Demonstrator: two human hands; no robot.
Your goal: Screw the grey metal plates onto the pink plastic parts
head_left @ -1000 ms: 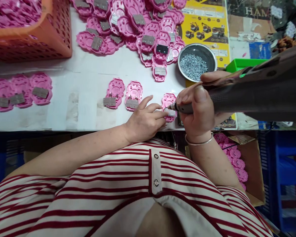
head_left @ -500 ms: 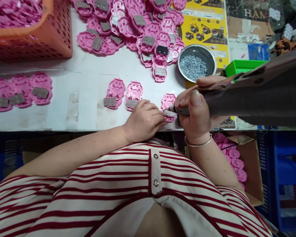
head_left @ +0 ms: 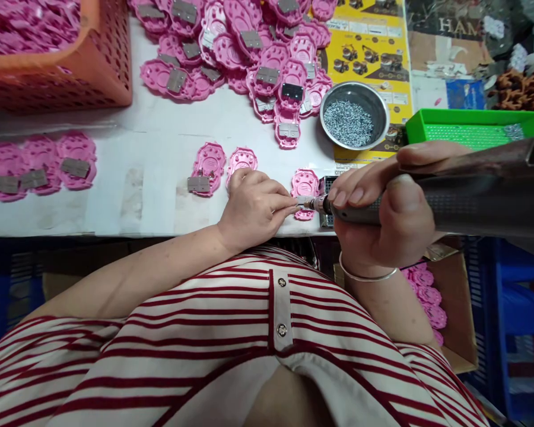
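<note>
My right hand [head_left: 382,216] is wrapped around a dark electric screwdriver [head_left: 480,198], which lies nearly level and points left. Its metal bit [head_left: 314,203] is over the lower part of a pink plastic shell [head_left: 305,178] at the table's front edge. My left hand [head_left: 256,207] rests palm down just left of that shell. Its thumb and forefinger are pressed together near the bit's tip; anything pinched there is too small to make out. Beneath the left fingers, another pink shell [head_left: 242,159] is partly covered. Further left lies a shell with a grey plate [head_left: 209,166].
Behind are a heap of pink shells [head_left: 267,56], a metal bowl [head_left: 378,112] of small screws and a green tray [head_left: 471,118]. An orange basket [head_left: 111,65] stands at the back left, with a row of shells [head_left: 75,151] before it. A dark block [head_left: 327,187] sits beside the worked shell.
My right hand and the screwdriver have shifted right and toward the camera, exposing more of the bit and the dark block. My left hand has moved slightly left, covering more of the neighbouring shell.
</note>
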